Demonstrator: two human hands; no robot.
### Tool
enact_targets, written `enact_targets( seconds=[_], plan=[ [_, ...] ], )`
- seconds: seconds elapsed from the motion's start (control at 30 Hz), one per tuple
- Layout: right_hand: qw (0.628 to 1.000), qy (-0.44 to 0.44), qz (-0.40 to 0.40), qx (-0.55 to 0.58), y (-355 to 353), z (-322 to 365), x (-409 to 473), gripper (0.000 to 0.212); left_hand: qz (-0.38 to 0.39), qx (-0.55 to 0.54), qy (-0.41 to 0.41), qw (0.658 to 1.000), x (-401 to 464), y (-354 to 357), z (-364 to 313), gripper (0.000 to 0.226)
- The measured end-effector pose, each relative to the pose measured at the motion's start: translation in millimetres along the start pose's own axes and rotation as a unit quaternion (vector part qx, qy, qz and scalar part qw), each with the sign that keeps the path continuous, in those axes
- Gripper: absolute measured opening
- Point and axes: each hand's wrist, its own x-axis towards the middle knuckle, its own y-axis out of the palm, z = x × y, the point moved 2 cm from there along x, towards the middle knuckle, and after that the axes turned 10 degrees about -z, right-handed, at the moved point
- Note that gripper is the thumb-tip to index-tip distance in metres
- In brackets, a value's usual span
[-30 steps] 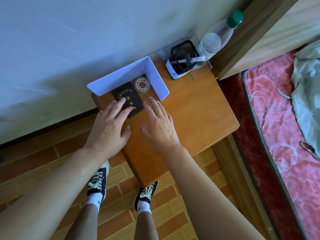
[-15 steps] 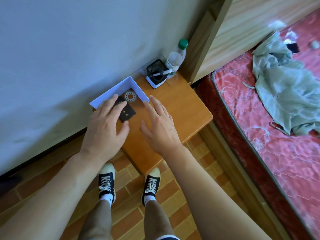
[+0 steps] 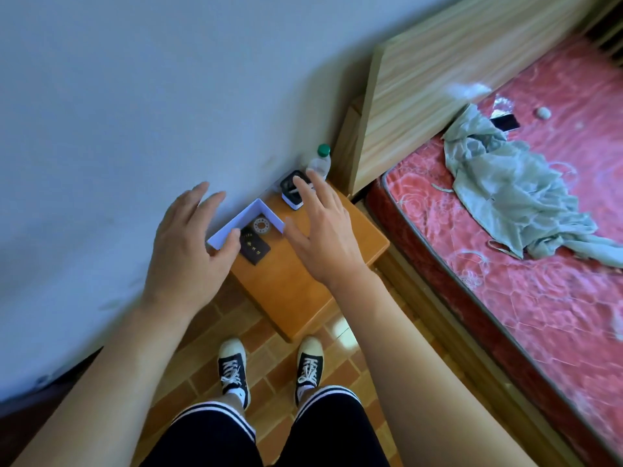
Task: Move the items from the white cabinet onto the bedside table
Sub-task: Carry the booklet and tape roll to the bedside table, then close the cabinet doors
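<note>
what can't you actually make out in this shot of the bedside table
- Head view: the black mesh pen holder is partly covered by the right hand, so its contents are unclear.
- The gold lettering on the dark booklet is too small to read.
- The left hand hides the near end of the white L-shaped divider.
- The white cabinet is not in view at all.
- The dark flat object on the bed is too small to identify.
</note>
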Motion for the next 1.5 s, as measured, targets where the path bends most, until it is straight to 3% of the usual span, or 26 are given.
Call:
enact_targets(
  seconds=[0.43, 0.9, 1.5],
  plan=[
    [0.988, -0.02, -0.153, -0.024, -177, 70, 8, 0.068, -0.091, -0.061, 0.167, 0.98, 84, -102, -115, 0.057],
    [0.928, -0.033, -0.348, -0.124, -324, 175, -18, 0.067, -0.148, -0.166, 0.35, 0.91, 165, -206, -233, 0.058],
    [0.869, -0.042, -0.459, -0.181, -472, 209, -112, 0.069, -0.206, -0.211, 0.444, 0.846, 135, -287, -368, 0.058]
  ],
)
